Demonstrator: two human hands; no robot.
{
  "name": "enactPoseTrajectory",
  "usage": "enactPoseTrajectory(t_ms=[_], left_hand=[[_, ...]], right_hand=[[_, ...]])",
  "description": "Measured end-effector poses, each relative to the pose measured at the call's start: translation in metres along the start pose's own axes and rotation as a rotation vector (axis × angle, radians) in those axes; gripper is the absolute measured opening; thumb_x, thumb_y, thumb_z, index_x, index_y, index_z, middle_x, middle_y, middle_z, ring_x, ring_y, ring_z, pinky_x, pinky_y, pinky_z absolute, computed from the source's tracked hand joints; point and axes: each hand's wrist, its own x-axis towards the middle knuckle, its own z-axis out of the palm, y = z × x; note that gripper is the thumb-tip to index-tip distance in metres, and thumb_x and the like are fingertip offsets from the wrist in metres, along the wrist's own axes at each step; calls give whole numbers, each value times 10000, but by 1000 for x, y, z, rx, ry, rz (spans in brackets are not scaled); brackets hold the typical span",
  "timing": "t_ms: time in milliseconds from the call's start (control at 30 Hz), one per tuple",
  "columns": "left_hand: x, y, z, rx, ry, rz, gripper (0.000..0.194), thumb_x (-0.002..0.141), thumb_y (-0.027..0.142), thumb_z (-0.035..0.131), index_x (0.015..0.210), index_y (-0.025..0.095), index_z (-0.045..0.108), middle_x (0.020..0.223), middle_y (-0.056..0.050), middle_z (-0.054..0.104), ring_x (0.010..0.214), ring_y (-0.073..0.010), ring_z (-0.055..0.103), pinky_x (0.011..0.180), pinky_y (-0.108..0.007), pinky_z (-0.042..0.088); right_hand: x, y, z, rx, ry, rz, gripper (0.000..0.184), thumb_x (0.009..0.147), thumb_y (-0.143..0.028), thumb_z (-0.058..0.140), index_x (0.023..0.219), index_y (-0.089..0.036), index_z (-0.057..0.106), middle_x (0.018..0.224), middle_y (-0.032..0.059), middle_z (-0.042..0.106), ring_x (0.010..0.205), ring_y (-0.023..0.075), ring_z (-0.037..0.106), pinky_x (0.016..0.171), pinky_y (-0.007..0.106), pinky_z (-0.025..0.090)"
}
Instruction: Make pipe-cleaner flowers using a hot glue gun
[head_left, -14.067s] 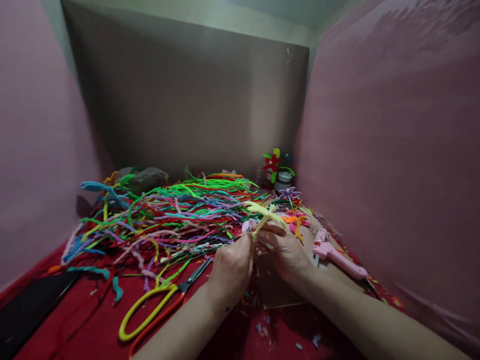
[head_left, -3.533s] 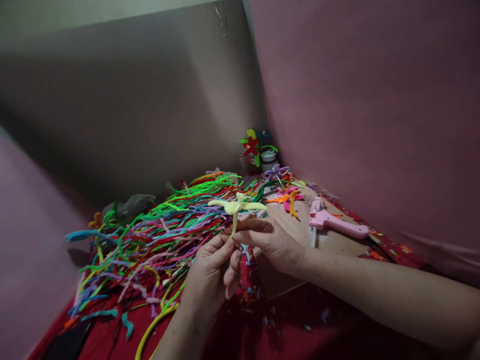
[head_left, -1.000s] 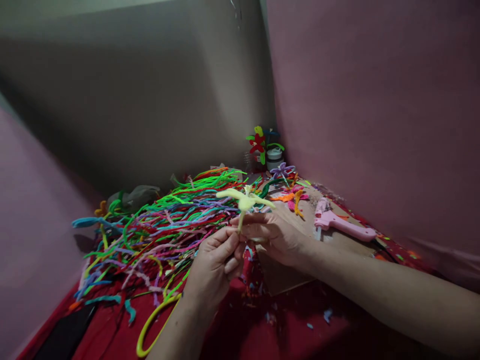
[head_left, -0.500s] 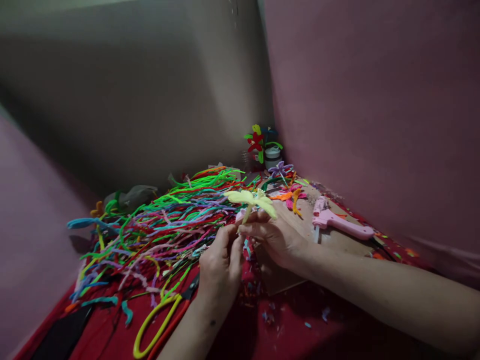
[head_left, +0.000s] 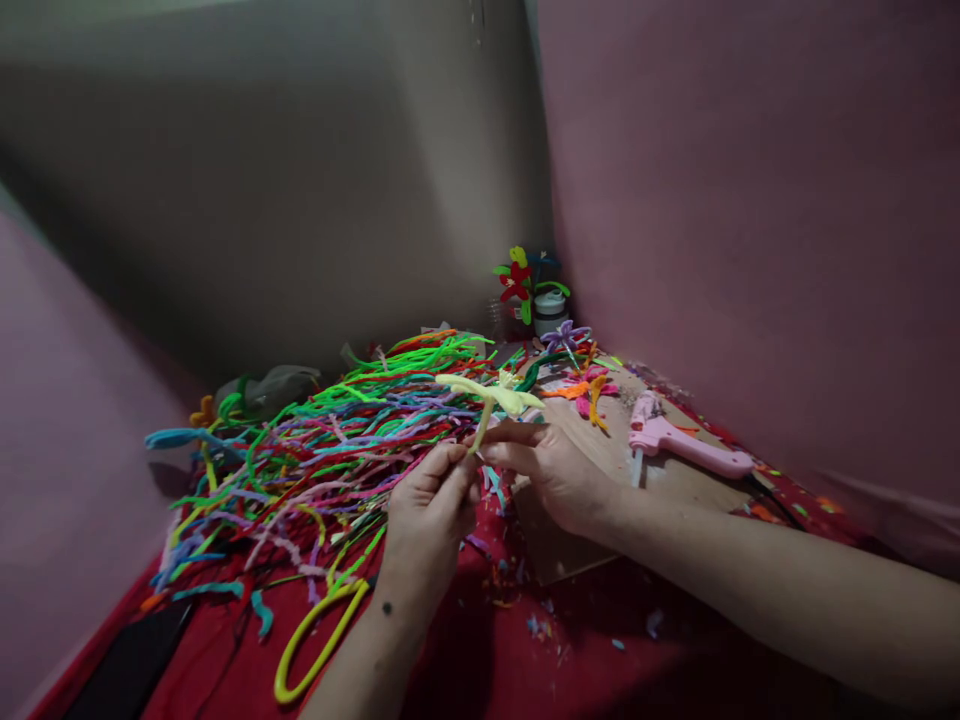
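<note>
A pale yellow pipe-cleaner flower [head_left: 495, 394] is held up in front of me, its petals spread and its stem slanting down to the left. Thumb and fingers of my left hand [head_left: 431, 500] pinch the lower end of the stem. My right hand [head_left: 559, 475] also has its fingertips closed at the stem, just right of the left ones. Below and left of the hands spreads a heap of multicoloured pipe cleaners [head_left: 330, 440]. The yellow scissors handle [head_left: 319, 640] lies by my left forearm, the blades hidden.
A pink glue gun [head_left: 686, 445] rests on a cardboard sheet [head_left: 574, 560] at right, near orange and pink petals [head_left: 592, 395]. A purple flower [head_left: 566, 337] and a lidded jar [head_left: 550, 310] are behind. A dark flat object [head_left: 127, 660] lies front left on the red cloth [head_left: 540, 660].
The flower has tilted and shifted slightly left with both hands. My left hand has moved a little left and down, covering more of the scissors. The view has shifted slightly.
</note>
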Motion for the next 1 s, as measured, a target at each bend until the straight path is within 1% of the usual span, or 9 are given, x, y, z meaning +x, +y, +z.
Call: enactPoseTrajectory(t_ms=[67, 200, 333, 433, 600, 800, 900, 933, 1000], left_hand=[[1, 2, -1, -98, -49, -83, 178, 711, 316, 654, 696, 172, 550, 485, 76, 415, 372, -26, 245, 365, -157, 181], [3, 3, -3, -192, -121, -170, 195, 697, 304, 671, 692, 164, 535, 478, 74, 435, 352, -12, 217, 344, -149, 159], [4, 3, -4, -193, -141, -183, 225, 677, 324, 693, 708, 151, 552, 476, 67, 458, 339, -2, 239, 339, -142, 165], [4, 2, -4, -195, -149, -173, 226, 679, 329, 694, 716, 145, 567, 474, 64, 468, 327, 0, 262, 335, -142, 167], [2, 2, -6, -204, -167, -204, 201, 700, 308, 679, 728, 143, 567, 467, 62, 475, 308, 6, 269, 325, -135, 162], [4, 2, -11, -266, -268, -250, 175, 755, 291, 628, 704, 154, 531, 483, 50, 518, 286, 11, 226, 308, -132, 170], [3, 3, -10, -242, -286, -206, 189, 786, 304, 588, 688, 157, 521, 461, 57, 502, 282, -1, 229, 306, -142, 184], [3, 5, -9, -201, -286, -164, 197, 797, 311, 574, 686, 154, 530, 456, 54, 498, 288, -11, 267, 314, -150, 217], [4, 8, -9, -79, -236, -39, 200, 806, 321, 561, 712, 145, 571, 487, 32, 532, 347, -44, 401, 373, -172, 325]], right_hand=[[0, -1, 0, 1, 3, -7, 156, 687, -327, 682, 785, -215, 728, 685, -8, 650, 633, 110, 495, 642, 270, 390], [1, -1, 0, 49, 24, 22, 152, 643, -317, 716, 749, -208, 727, 667, -9, 649, 651, 117, 529, 652, 269, 411], [0, -2, 0, 74, 46, 64, 173, 598, -297, 746, 724, -180, 723, 642, -4, 638, 647, 124, 538, 631, 265, 422], [0, -2, 1, 73, 63, 60, 164, 572, -260, 762, 703, -172, 718, 656, -3, 639, 649, 125, 538, 634, 267, 424], [0, -5, 0, 20, 14, 9, 139, 630, -292, 727, 705, -177, 709, 676, -4, 629, 681, 126, 541, 688, 288, 420], [-1, -9, 1, -22, -52, -15, 128, 669, -301, 703, 717, -182, 711, 660, -8, 633, 657, 121, 537, 708, 290, 409], [-1, -10, 1, 5, -67, -15, 102, 666, -276, 705, 721, -190, 711, 674, -4, 645, 658, 126, 543, 701, 297, 411], [-1, -11, 0, 13, -57, -14, 94, 663, -265, 705, 720, -191, 709, 672, -5, 644, 648, 123, 538, 690, 295, 410], [2, -16, -4, 14, -14, -12, 70, 668, -241, 693, 709, -186, 704, 656, -8, 632, 620, 113, 522, 648, 276, 401]])
